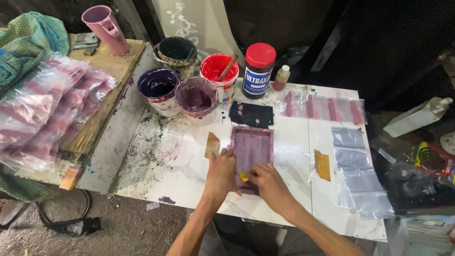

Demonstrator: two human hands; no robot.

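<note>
A small purple-stained screen-printing frame [251,147] lies flat on the white table [189,166]. My left hand [221,171] rests on the frame's near left edge and holds it down. My right hand [266,182] is inside the frame at its near end, fingers closed on a small yellow squeegee card [243,177] pressed against the mesh. A clear plastic bag seems to lie under the frame, mostly hidden.
Paint tubs stand behind: dark purple [158,87], mauve [196,96], red with a stick [219,71], black [177,52]. A red-capped black jar [258,70], printed bags [324,106], blank clear bags [358,175], yellow cards [322,164] [212,143] and a stack of bagged goods [47,109] surround.
</note>
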